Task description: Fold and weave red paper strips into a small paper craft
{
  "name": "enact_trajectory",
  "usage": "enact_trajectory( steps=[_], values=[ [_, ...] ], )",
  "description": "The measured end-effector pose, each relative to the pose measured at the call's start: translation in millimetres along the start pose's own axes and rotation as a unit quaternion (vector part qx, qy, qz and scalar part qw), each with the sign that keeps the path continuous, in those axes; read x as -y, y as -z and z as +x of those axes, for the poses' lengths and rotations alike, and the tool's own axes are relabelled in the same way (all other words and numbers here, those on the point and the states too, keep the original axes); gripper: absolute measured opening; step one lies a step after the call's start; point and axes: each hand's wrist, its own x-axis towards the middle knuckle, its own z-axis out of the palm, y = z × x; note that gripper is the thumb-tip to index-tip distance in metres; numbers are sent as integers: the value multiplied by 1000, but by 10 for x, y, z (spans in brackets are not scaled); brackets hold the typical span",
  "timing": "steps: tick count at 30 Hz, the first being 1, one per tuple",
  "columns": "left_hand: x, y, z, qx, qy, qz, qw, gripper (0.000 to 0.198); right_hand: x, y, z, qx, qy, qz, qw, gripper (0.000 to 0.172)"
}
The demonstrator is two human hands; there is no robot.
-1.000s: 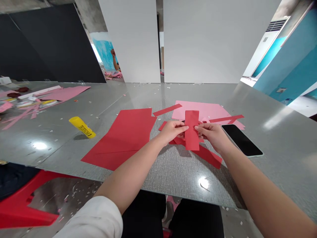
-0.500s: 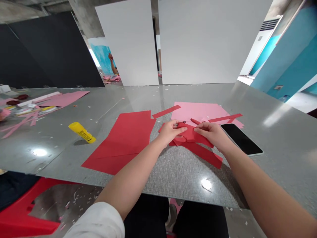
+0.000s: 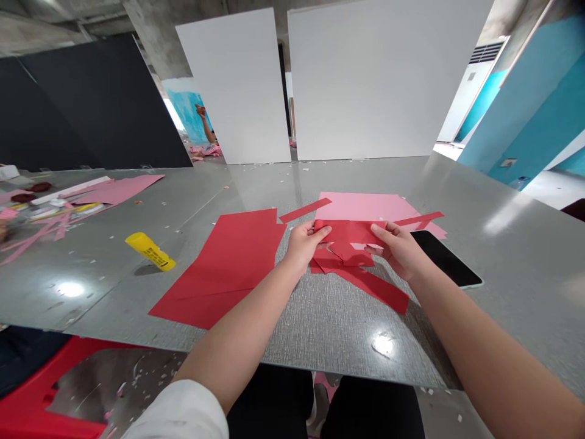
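Between my two hands I hold a red paper strip [image 3: 350, 231] stretched out lengthwise, a little above the table. My left hand [image 3: 305, 245] pinches its left end with the thumb in front. At the right end my right hand [image 3: 397, 250] grips it the same way. Below the strip lie red paper pieces [image 3: 359, 258], overlapping one another, and a longer red strip [image 3: 384, 289] slants toward the front right. Pink paper [image 3: 365, 204] lies behind my hands, partly covered by them.
Left of my hands lies a large red sheet [image 3: 228, 262], with a yellow tube [image 3: 150, 250] beyond it. A black-screened phone [image 3: 445, 259] sits by my right wrist. Pink scraps [image 3: 119, 189] cover the far left. White panels [image 3: 365, 85] stand along the table's back edge.
Both hands have lifted the red paper and moved slightly apart, so it now spans flat between them. The red pieces underneath show more. The view has tilted slightly upward.
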Motion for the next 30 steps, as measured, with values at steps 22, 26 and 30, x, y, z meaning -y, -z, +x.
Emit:
enact_trajectory(
  steps=[22, 26, 30],
  values=[
    [-5, -128, -120, 38, -112, 73, 990, 19, -104, -271, -90, 10, 59, -9, 998, 18],
    [9, -136, -129, 57, -119, 59, 990, 25, -83, -294, -120, 1, 88, -26, 996, 19],
    [7, -140, -131, 64, -111, 51, 990, 22, -80, -304, -130, -2, 112, -40, 993, 21]
  ],
)
